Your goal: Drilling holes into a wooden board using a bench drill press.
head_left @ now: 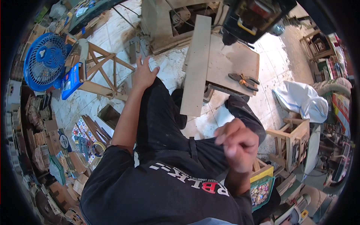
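Centrally, 1 long pale board [197, 67] along the left side of the worktop [236, 62], near end overhanging; right of it, 1 pair of pliers [243, 80]. Left hand [144, 74] near 1 knee [160, 90], fingers spread, empty; right hand [239, 144], fingers curled, contents unclear.

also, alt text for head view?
A seated person has left hand spread, right hand curled; neither touches the long board on the worktable ahead. Pliers lie right of the board, near a drill press; blue fan at left.
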`<state>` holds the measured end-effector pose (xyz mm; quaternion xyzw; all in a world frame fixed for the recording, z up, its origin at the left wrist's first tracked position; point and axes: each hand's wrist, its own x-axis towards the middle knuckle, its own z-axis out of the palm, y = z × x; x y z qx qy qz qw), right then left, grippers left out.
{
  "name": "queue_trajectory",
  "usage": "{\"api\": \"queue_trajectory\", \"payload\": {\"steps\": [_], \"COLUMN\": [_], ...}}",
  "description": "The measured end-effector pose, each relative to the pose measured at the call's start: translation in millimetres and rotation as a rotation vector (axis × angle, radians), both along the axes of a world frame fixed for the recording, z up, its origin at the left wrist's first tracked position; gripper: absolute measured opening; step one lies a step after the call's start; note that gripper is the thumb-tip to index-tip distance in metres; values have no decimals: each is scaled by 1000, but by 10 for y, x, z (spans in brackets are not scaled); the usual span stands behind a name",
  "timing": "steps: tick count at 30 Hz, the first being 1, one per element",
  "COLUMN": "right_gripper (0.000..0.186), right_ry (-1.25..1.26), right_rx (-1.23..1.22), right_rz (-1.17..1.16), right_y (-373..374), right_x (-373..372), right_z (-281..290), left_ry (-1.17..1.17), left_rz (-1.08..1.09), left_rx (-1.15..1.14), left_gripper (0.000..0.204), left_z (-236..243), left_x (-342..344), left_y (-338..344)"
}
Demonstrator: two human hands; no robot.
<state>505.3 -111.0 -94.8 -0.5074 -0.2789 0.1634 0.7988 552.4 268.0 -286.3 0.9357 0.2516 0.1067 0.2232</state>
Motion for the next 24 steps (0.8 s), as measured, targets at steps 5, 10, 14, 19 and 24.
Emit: {"api": "queue_trajectory", "payload": {"steps": [5, 10, 14, 19, 24], "right_gripper": [20, 21, 21, 21, 20], "right_ry": [58, 131, 141, 140, 118], "right_rx": [501, 539, 538, 515, 462], "right_rz": [597, 681, 697, 685, 672], "right_y": [451, 669, 651, 578, 514], "right_x": [51, 9, -7, 42, 103], "right_z": [526, 713, 740, 766, 776], "left_ry": [53, -19, 4, 4, -56], "left_rz": [8, -44, -37, -54, -75], "left_rx": [-39, -94, -62, -42, 10], "left_gripper": [59, 48, 46, 45, 40], "left_z": [28, 60, 61, -8, -8], "left_x": [28, -48, -32, 2, -5], "left_y": [2, 54, 56, 56, 80]}}
